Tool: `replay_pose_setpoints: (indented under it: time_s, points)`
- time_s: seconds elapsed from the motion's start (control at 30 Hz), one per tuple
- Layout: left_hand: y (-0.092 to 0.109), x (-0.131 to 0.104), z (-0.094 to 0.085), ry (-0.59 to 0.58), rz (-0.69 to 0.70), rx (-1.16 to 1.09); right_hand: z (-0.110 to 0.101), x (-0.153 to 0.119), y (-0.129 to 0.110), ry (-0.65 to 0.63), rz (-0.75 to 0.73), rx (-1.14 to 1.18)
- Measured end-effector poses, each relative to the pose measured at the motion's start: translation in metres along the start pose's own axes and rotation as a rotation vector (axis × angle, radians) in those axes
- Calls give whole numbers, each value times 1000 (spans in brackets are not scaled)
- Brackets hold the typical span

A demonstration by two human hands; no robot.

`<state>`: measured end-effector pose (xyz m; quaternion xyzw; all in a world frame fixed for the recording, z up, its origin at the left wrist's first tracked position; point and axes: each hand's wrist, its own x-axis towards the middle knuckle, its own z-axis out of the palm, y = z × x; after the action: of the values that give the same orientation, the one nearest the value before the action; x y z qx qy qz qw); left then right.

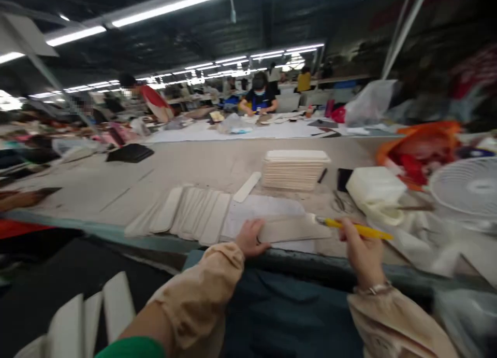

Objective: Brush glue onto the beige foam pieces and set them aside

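A long pale strip (pixel 293 229) lies flat on white paper (pixel 267 206) near the table's front edge. My left hand (pixel 252 238) presses on the strip's left end, fingers spread. My right hand (pixel 361 252) is closed around a yellow-handled brush (pixel 359 228), whose pale tip touches or hovers over the strip's right end. Left of the paper, several pale strips (pixel 194 213) lie fanned out and overlapping. One loose strip (pixel 247 187) rests behind the paper, beside a neat stack of strips (pixel 294 170).
At the right are a white container (pixel 376 186), scissors (pixel 341 202), a white fan (pixel 473 187) and an orange bag (pixel 423 145). More strips (pixel 91 316) stand at the lower left. Dark sheets (pixel 130 152) lie at the far left. A person (pixel 261 98) works across the table.
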<state>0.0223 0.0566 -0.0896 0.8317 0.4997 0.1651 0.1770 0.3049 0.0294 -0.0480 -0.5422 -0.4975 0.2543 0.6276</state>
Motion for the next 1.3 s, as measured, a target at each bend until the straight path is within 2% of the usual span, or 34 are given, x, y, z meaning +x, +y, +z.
replay_pose_setpoints:
  time_s: [0.03,0.1,0.2,0.27,0.33,0.5,0.7,0.87,1.03,1.3]
  points:
    - [-10,4,-3,-34,48,3,-11,-2,4,25,20,8]
    - [-25,11,-19,-111,184,-10,-15,-3,10,4,76,120]
    - [-34,14,-51,17,193,6,1,-3,16,-65,183,291]
    - [-33,11,-59,81,159,-5,13,-3,18,-127,238,313]
    - [-30,3,-53,76,158,-11,24,-5,17,-200,262,272]
    - [-23,-15,-28,-56,228,102,56,-10,7,-339,235,134]
    - [-27,-10,-22,-150,239,177,96,-16,12,-462,224,5]
    - [-31,-7,-15,-166,257,181,111,-18,20,-517,120,-156]
    - [-30,-7,-13,-147,254,156,98,-8,25,-469,143,-268]
    - [-31,-7,-13,-124,255,80,38,20,31,-273,150,-501]
